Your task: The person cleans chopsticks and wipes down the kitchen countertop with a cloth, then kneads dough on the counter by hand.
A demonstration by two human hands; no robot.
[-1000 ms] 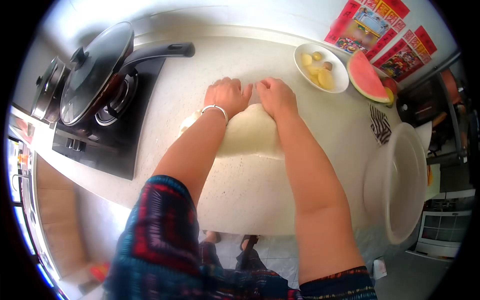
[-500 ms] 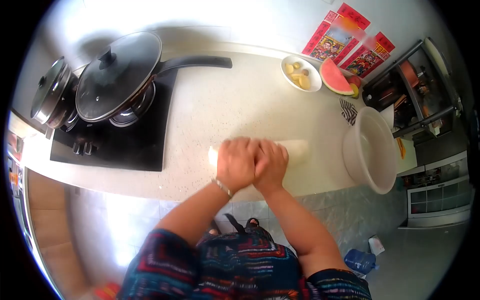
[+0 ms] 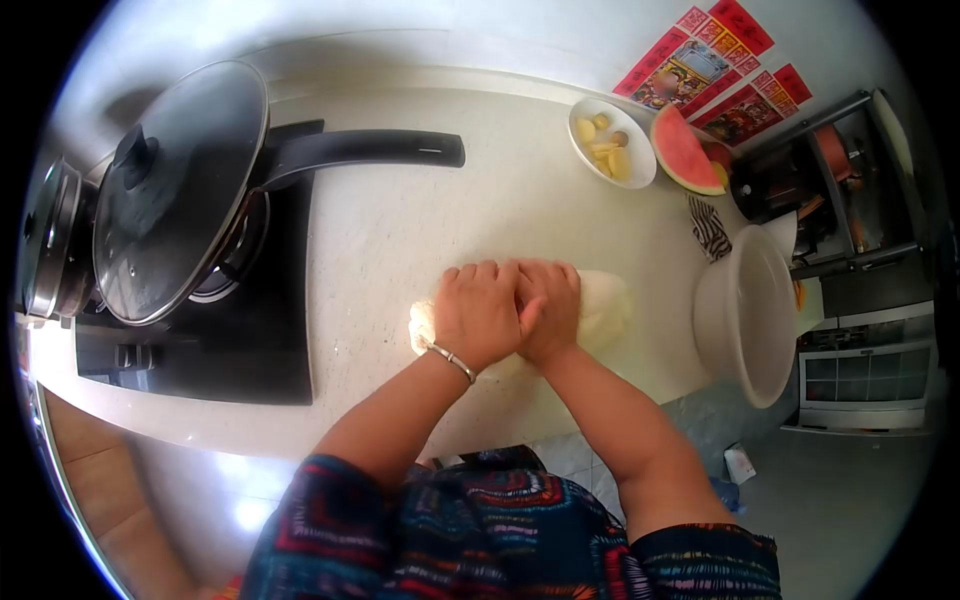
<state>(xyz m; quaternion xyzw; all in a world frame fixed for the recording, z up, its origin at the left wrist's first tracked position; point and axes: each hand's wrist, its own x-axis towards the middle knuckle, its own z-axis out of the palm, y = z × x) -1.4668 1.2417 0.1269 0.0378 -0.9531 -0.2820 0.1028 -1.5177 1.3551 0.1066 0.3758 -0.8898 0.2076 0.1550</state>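
Observation:
A pale, elongated piece of dough [image 3: 604, 308] lies crosswise on the light countertop [image 3: 400, 225]. My left hand [image 3: 480, 315], with a silver bangle at the wrist, presses down on its left part, fingers curled over the far side. Right beside it and touching it, my right hand [image 3: 553, 312] bears on the middle of the dough, its fingers likewise bent over. One ragged end of the dough shows left of my left hand, and a smoother end sticks out to the right. The stretch under both palms is hidden.
On the left a lidded frying pan [image 3: 185, 190] stands on the black gas hob [image 3: 270, 340], its handle reaching over the counter. A white plate [image 3: 637, 175] of peeled pieces, a watermelon slice [image 3: 685, 150], a striped cloth [image 3: 708, 228] and a large basin [image 3: 715, 315] are at the right.
My hands have pressed and shifted on the dough, and more of it shows at both ends. The view has moved, so the pan and hob appear further left and larger.

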